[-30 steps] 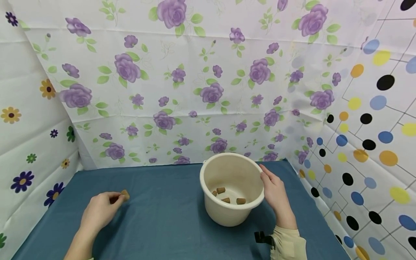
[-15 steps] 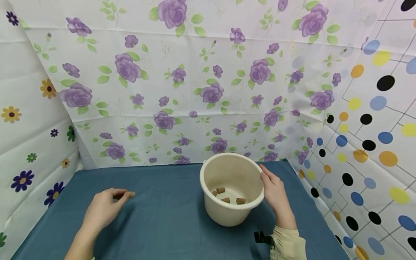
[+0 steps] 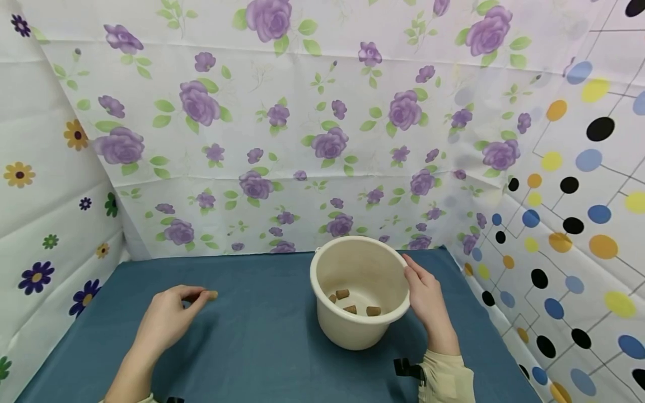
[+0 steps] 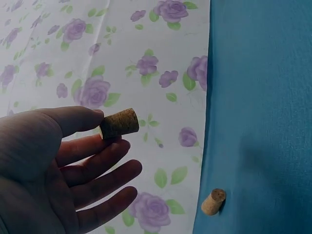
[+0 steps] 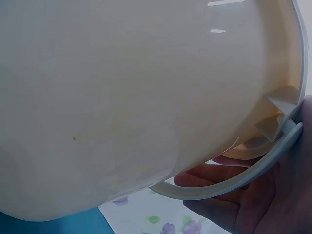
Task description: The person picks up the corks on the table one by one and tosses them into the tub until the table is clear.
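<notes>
My left hand (image 3: pixel 166 318) pinches a cork (image 4: pixel 120 123) between thumb and index finger, its other fingers loosely spread. It hangs above the left part of the blue cloth, and in the head view only the end of the cork shows past the fingertips. On the right, my right hand (image 3: pixel 428 299) grips the rim side of a cream plastic bucket (image 3: pixel 353 333). In the right wrist view its fingers (image 5: pixel 209 174) curl behind the bucket's handle (image 5: pixel 234 184). Several corks (image 3: pixel 373 311) lie on the bucket's floor. Another cork (image 4: pixel 213 202) rests on the cloth, hidden in the head view.
A blue cloth (image 3: pixel 262 347) covers the table. Floral sheeting (image 3: pixel 302 129) rises along its back edge, a flower-print sheet (image 3: pixel 50 224) along the left and a dotted sheet (image 3: pixel 569 246) along the right. A black strap (image 3: pixel 407 368) sits at the right sleeve.
My left hand has moved right and slightly away from me, with the cork still pinched and turned so less of it shows. The right hand and the bucket have stayed in place.
</notes>
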Demonstrator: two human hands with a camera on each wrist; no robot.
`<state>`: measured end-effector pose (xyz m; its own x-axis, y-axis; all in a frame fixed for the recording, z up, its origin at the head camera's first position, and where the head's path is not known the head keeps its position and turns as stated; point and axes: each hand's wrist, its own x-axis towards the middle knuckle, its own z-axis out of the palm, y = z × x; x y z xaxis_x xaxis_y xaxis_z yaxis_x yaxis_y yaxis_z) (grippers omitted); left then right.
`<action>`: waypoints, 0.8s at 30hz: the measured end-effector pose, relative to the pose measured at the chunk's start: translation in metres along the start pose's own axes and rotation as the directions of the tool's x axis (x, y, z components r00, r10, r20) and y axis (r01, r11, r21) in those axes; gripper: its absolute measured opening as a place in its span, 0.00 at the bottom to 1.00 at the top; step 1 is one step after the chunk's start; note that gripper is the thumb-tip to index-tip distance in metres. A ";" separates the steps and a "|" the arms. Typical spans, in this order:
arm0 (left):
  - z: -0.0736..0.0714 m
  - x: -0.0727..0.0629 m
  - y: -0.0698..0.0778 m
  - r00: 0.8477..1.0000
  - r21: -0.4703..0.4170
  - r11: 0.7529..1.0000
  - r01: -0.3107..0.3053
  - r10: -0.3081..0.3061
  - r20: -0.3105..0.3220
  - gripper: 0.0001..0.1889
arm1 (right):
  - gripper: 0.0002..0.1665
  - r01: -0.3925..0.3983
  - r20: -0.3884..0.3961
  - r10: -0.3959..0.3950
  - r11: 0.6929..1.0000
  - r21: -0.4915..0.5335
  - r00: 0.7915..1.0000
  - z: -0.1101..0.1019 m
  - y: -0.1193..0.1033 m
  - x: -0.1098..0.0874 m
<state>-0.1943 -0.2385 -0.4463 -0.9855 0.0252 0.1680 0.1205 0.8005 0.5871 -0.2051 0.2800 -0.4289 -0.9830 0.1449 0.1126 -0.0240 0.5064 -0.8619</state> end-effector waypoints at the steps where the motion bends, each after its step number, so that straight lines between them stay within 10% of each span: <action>1: 0.000 0.000 0.001 1.000 0.002 1.000 -0.003 0.003 -0.003 0.23 | 0.33 0.002 0.000 -0.002 1.000 0.001 1.000 0.000 0.000 0.000; 24: 0.000 -0.010 0.037 0.991 -0.033 0.992 -0.119 0.117 -0.068 0.16 | 0.33 0.001 0.004 -0.001 1.000 0.005 1.000 0.001 -0.001 -0.001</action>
<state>-0.1796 -0.2087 -0.4264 -0.9542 0.0783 0.2886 0.2413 0.7717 0.5884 -0.2047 0.2786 -0.4285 -0.9837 0.1412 0.1117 -0.0261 0.5020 -0.8645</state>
